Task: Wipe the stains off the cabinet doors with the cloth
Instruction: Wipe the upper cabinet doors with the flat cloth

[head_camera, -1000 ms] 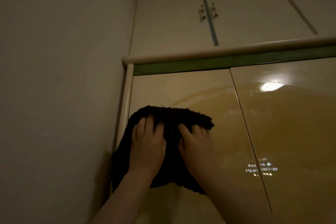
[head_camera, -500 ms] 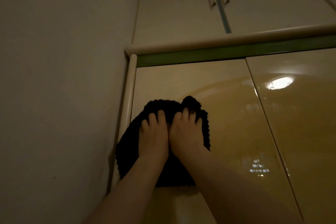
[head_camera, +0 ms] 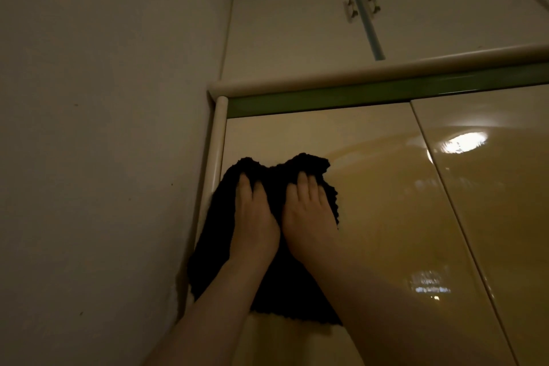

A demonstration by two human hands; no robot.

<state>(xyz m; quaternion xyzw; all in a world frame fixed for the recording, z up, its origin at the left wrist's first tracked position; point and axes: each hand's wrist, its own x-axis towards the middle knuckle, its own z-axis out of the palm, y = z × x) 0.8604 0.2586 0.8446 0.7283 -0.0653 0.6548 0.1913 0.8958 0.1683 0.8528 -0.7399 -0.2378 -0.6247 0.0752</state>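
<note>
Black cloth; glossy yellow-cream cabinet door; green strip; cream upper doors.

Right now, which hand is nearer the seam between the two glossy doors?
Right. The right hand presses the cloth on the side toward the seam, apart from it. The left hand sits farther off, nearer the wall-side post.
</note>
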